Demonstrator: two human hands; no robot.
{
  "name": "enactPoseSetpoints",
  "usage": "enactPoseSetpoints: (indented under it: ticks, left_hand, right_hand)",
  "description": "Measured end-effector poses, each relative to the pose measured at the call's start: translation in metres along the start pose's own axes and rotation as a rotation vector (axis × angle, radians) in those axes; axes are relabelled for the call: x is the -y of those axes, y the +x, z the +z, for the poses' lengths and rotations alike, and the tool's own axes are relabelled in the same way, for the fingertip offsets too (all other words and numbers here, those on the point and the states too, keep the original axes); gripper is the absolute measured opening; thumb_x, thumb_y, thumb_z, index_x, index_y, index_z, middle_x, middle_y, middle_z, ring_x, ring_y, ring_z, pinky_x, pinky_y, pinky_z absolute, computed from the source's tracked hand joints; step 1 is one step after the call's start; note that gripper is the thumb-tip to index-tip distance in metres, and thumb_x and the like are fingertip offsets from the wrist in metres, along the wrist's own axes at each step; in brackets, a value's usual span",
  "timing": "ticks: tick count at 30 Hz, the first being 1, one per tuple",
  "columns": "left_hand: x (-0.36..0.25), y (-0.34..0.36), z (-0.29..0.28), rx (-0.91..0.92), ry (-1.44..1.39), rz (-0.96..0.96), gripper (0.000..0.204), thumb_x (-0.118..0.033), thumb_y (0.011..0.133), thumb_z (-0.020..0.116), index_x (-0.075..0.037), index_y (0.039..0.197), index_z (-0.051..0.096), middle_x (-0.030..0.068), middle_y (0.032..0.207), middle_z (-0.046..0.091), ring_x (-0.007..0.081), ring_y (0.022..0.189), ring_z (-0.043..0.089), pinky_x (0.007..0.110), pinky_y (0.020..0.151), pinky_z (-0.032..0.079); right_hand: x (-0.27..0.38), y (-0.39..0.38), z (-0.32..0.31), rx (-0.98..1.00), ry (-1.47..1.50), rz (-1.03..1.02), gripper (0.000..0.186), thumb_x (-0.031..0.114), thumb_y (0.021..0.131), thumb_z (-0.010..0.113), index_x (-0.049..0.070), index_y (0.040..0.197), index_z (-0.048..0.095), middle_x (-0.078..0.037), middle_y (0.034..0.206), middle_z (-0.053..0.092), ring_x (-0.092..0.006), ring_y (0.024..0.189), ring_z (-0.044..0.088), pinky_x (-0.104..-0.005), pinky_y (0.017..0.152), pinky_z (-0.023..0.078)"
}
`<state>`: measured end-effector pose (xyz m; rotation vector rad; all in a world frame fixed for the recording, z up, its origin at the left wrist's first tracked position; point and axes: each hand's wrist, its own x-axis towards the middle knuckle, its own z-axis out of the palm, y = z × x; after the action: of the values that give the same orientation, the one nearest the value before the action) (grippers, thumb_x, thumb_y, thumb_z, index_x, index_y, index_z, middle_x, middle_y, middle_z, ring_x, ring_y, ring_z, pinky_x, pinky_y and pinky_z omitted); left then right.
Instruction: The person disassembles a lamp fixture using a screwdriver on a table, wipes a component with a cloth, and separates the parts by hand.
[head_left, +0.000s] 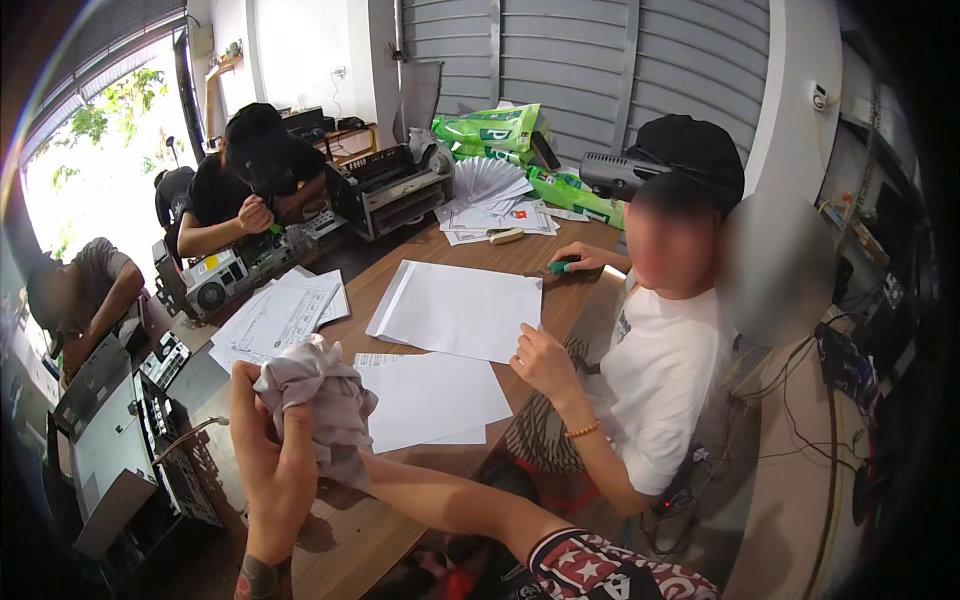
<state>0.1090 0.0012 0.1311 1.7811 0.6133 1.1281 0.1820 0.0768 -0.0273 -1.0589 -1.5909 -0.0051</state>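
A crumpled pale grey cloth (pixel 318 400) is bunched up above the near edge of the wooden table. My left hand (pixel 275 465) is closed around its left side, the thumb pressing on the front and the fingers behind. From the lower right, my right forearm (pixel 450 492) reaches across to the cloth's lower part. The cloth hides my right hand, so its fingers do not show. Just beyond the cloth lie white sheets (pixel 430 400) and a stack of printed papers (pixel 280 315).
At right, a person in a white shirt (pixel 660 380) holds a green-handled tool (pixel 560 266) beside a large white sheet (pixel 460 305). Opened electronic equipment (pixel 390 190) and green bags (pixel 490 130) stand at the back. An opened metal case (pixel 120 440) is at left, near two other people.
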Motion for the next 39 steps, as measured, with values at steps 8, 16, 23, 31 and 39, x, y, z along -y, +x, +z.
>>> enactPoseSetpoints:
  ticks: [8,16,23,31,39]
  left_hand:
    - [-0.003,0.02,-0.049,-0.308,-0.072,0.223,0.045,-0.013,0.102,0.053,0.002,0.143,0.04,0.011,0.119,0.06,0.0166,0.105,0.06,0.028,0.088,0.049]
    - [-0.028,0.004,-0.143,-0.65,0.109,0.222,0.031,-0.021,0.099,0.056,0.001,0.12,0.048,0.0132,0.103,0.061,0.0245,0.1,0.064,0.036,0.084,0.051]
    - [-0.036,-0.072,-0.21,-0.754,0.461,0.332,0.02,-0.003,0.095,0.056,-0.007,0.112,0.046,0.0103,0.105,0.062,0.0134,0.09,0.062,0.026,0.071,0.054]
    - [-0.061,-0.195,-0.317,-1.157,0.948,0.175,0.017,-0.001,0.092,0.056,-0.003,0.107,0.048,0.0087,0.099,0.057,0.0177,0.09,0.059,0.036,0.081,0.049]
    - [-0.045,-0.246,-0.412,-1.413,0.954,0.119,0.031,-0.002,0.085,0.062,-0.005,0.111,0.045,0.0132,0.098,0.059,0.0305,0.091,0.061,0.044,0.081,0.049]
  right_hand:
    - [0.008,0.021,0.011,0.293,0.006,-0.012,0.039,0.024,0.081,0.073,0.005,0.113,0.064,-0.023,0.11,0.063,-0.0321,0.103,0.063,-0.0422,0.088,0.05]
    - [-0.019,-0.022,0.047,0.224,0.249,0.008,0.014,0.015,0.086,0.07,0.002,0.082,0.065,-0.007,0.069,0.062,-0.0203,0.061,0.058,-0.0358,0.057,0.047]
    - [-0.027,-0.01,0.016,0.196,0.048,-0.086,0.016,0.004,0.092,0.065,-0.003,0.079,0.061,-0.013,0.063,0.058,-0.0217,0.055,0.053,-0.0351,0.059,0.042]
    - [-0.024,-0.009,0.03,0.271,-0.006,-0.033,0.016,0.009,0.092,0.066,-0.001,0.08,0.062,-0.015,0.069,0.062,-0.0296,0.062,0.059,-0.0387,0.062,0.044]
    - [-0.01,-0.007,0.016,0.344,0.032,0.071,0.016,0.009,0.091,0.066,-0.001,0.079,0.062,-0.014,0.068,0.063,-0.0262,0.061,0.06,-0.0368,0.06,0.045]
